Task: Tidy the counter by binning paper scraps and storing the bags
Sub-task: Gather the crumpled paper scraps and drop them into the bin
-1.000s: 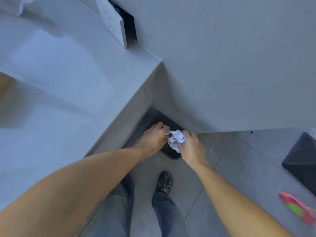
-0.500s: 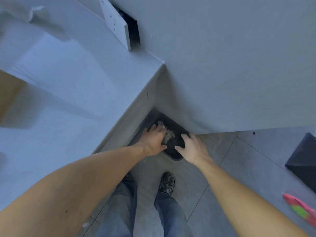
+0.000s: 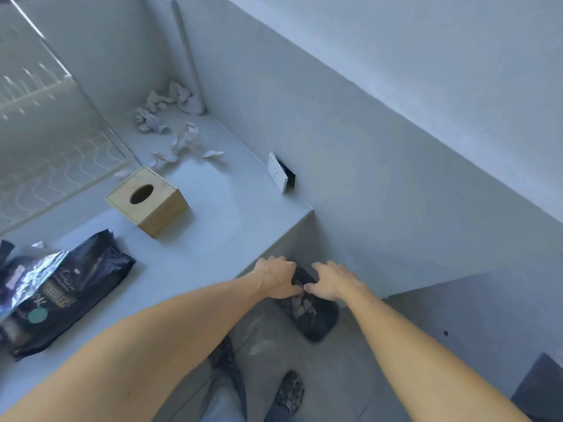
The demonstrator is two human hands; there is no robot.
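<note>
Nearest, two bare forearms reaching down past the counter (image 3: pixel 231 208) edge; left hand (image 3: pixel 275 277) and right hand (image 3: pixel 333 280) side by side over the black bin (image 3: pixel 316 321), fingers spread and loose, nothing held in either; hovering there, presumably, because the bin sits tucked on the floor in the corner between counter end and wall. Pale crumpled paper (image 3: pixel 301 306) lying inside the bin, just below the thumbs. Further left on the counter, a dark foil bag (image 3: pixel 65 292) on its side, top crumpled open, not yet stored; cursive word near its middle, possibly "Treasure", too blurred to confirm; teal round sticker below it. Beyond, a wooden tissue box (image 3: pixel 146 201) with an oval slot. Farthest, loose paper scraps (image 3: pixel 170 117) heaped in the back corner, well apart from the bin; probably the next load.
</note>
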